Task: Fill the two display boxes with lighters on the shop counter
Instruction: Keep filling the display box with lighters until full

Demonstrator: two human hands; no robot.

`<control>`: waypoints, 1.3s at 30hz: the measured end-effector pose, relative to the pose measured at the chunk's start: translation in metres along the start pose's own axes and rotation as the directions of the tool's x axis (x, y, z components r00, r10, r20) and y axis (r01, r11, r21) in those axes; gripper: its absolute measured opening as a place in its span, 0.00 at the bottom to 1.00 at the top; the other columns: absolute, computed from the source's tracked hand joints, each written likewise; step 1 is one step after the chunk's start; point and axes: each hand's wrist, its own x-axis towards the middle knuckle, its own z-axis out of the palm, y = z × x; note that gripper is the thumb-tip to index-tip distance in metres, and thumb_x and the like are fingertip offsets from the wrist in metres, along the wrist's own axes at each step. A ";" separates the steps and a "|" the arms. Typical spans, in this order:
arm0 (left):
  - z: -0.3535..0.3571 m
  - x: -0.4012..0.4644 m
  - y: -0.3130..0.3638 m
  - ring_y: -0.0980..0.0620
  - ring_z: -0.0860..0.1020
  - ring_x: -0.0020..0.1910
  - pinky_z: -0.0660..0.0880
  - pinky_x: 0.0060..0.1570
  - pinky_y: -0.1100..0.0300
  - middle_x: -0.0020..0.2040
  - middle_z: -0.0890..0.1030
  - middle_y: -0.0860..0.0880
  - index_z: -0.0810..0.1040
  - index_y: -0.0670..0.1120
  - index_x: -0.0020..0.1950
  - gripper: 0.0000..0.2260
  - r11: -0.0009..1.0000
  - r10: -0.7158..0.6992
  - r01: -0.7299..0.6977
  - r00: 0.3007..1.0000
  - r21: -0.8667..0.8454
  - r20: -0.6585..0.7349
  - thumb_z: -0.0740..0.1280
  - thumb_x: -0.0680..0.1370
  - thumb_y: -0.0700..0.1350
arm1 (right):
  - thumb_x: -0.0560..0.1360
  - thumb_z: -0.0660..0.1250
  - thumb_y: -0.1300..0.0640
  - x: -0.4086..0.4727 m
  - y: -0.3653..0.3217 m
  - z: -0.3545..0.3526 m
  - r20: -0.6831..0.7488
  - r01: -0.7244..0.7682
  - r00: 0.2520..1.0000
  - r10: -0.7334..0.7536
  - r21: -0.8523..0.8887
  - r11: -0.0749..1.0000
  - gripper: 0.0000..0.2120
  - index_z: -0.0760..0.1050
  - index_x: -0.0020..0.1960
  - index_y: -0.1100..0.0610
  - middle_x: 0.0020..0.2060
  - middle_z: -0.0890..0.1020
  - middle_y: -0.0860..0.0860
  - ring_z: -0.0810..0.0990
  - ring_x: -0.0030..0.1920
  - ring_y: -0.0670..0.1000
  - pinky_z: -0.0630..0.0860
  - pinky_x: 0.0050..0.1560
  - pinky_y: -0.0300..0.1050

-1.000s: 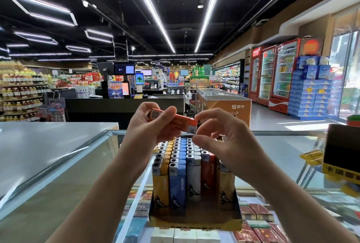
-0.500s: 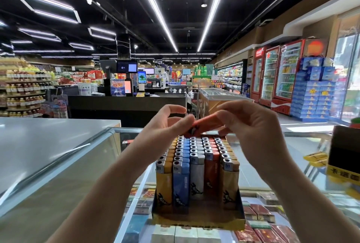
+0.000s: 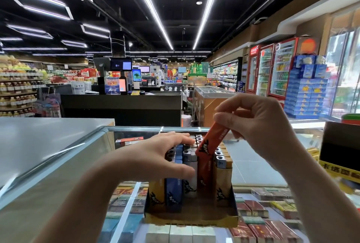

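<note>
Head view of a glass-topped desk (image 3: 253, 168) with one display box (image 3: 191, 217) standing at its near middle, taken here as the landmark. The box is an open cardboard tray holding upright lighters in rows: a yellow lighter (image 3: 156, 194) at its front left corner, a blue lighter (image 3: 173, 194) just beside it, a pale one behind the thumb, and a tan lighter (image 3: 223, 180) at the front right. The right hand (image 3: 259, 126), above and to the right of the box, pinches the top end of an orange lighter (image 3: 211, 145) between thumb and fingertips, the other fingers curled; the lighter hangs tilted, its lower end down among the rows near the box's middle, touching the orange column below it. The left hand (image 3: 155, 157) lies spread over the left rows of the box, fingers extended across the lighter tops and thumb pressed against the front of the pale lighter; it grips nothing that can be made out. Under the glass around the box lie cigarette packs (image 3: 257, 209). To the right of the box, at the frame edge, stands a black and yellow carton (image 3: 341, 157). Beyond the box is a dark checkout counter (image 3: 120, 106), with drink coolers (image 3: 272, 67) farther back to the right.
</note>
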 end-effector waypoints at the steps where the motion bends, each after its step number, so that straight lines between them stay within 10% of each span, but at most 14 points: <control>1: 0.000 0.000 0.000 0.63 0.61 0.66 0.61 0.62 0.62 0.71 0.62 0.62 0.64 0.67 0.65 0.26 1.000 -0.003 0.003 1.000 0.014 -0.007 0.70 0.69 0.60 | 0.63 0.72 0.59 0.000 -0.001 -0.003 0.013 0.000 1.000 0.000 -0.001 1.000 0.03 0.80 0.37 0.56 0.29 0.81 0.47 0.76 0.25 0.41 0.70 0.27 0.28; 6: 0.000 -0.001 0.000 0.61 0.63 0.65 0.63 0.60 0.60 0.69 0.64 0.60 0.66 0.68 0.58 0.22 1.000 -0.012 0.012 1.000 -0.006 0.007 0.71 0.69 0.59 | 0.65 0.74 0.60 -0.002 0.004 0.005 0.235 0.030 0.972 0.024 -0.224 0.974 0.08 0.80 0.38 0.49 0.33 0.82 0.51 0.81 0.33 0.50 0.80 0.37 0.45; 14: 0.000 0.001 -0.002 0.60 0.66 0.62 0.66 0.55 0.60 0.66 0.68 0.59 0.67 0.67 0.56 0.20 1.000 -0.020 0.020 1.000 -0.007 -0.009 0.71 0.69 0.58 | 0.66 0.75 0.62 -0.007 0.017 0.022 0.413 0.152 0.909 0.062 -0.466 0.872 0.08 0.79 0.38 0.51 0.34 0.74 0.40 0.74 0.39 0.39 0.68 0.40 0.29; 25: -0.003 0.001 -0.004 0.63 0.66 0.64 0.66 0.61 0.61 0.67 0.67 0.62 0.68 0.67 0.60 0.24 0.999 0.002 -0.001 1.000 -0.051 0.019 0.70 0.66 0.64 | 0.64 0.77 0.53 -0.004 0.029 0.018 0.406 -0.027 0.894 0.189 -0.373 0.928 0.09 0.77 0.32 0.44 0.45 0.75 0.39 0.66 0.51 0.35 0.59 0.51 0.27; 30: -0.014 0.000 -0.010 0.65 0.77 0.50 0.73 0.41 0.74 0.52 0.80 0.61 0.76 0.58 0.56 0.19 0.936 -0.016 -0.037 0.989 -0.349 -0.150 0.67 0.68 0.63 | 0.69 0.72 0.55 -0.002 0.034 0.018 0.233 -0.226 0.938 0.258 -0.159 0.961 0.05 0.80 0.35 0.49 0.44 0.81 0.46 0.78 0.47 0.42 0.73 0.54 0.43; 34: -0.014 0.014 -0.035 0.55 0.80 0.46 0.72 0.41 0.66 0.44 0.83 0.52 0.78 0.49 0.49 0.05 0.889 -0.241 -0.063 0.778 -0.453 -0.581 0.63 0.78 0.45 | 0.72 0.69 0.59 -0.004 0.042 0.018 0.156 -0.371 0.907 0.391 -0.141 0.918 0.04 0.79 0.39 0.53 0.46 0.81 0.48 0.79 0.46 0.46 0.78 0.47 0.43; 39: -0.006 0.024 -0.083 0.53 0.76 0.45 0.75 0.44 0.56 0.50 0.79 0.49 0.76 0.46 0.59 0.12 0.967 -0.168 0.253 0.608 -0.011 -0.776 0.59 0.78 0.38 | 0.73 0.68 0.63 -0.005 0.045 0.021 0.150 -0.416 0.892 0.427 -0.102 0.904 0.07 0.79 0.38 0.55 0.48 0.79 0.52 0.79 0.44 0.48 0.77 0.39 0.36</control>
